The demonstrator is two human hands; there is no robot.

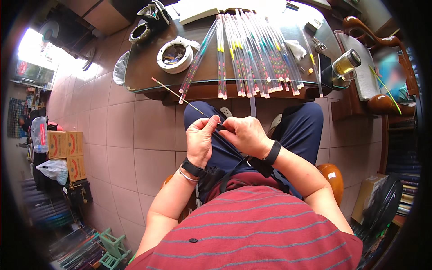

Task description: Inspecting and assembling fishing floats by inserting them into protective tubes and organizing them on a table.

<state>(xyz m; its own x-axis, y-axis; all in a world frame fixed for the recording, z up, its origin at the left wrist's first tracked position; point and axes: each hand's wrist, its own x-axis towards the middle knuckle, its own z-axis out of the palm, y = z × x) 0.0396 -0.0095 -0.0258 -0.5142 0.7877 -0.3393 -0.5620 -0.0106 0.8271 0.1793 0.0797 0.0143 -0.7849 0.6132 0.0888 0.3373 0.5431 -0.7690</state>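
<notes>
A thin striped fishing float [182,99] with a pink tip slants up and left from my hands toward the table edge. My left hand [201,137] pinches it between thumb and forefinger. Beside it, my right hand [248,134] is closed with its fingertips on a small dark piece [220,127] at the float's lower end; its exact shape is hidden by the fingers. Both hands are above my lap, almost touching. Ahead lie several clear tubes [222,67] holding similar floats with pink, yellow and green parts.
The glass-topped table [144,67] bears a round white container [175,56], a lidded jar of yellowish drink [346,64], a phone [325,69] and a crumpled tissue [295,49]. At right, a person sits in a wooden chair [389,101]. Cardboard boxes [67,146] are stacked at left.
</notes>
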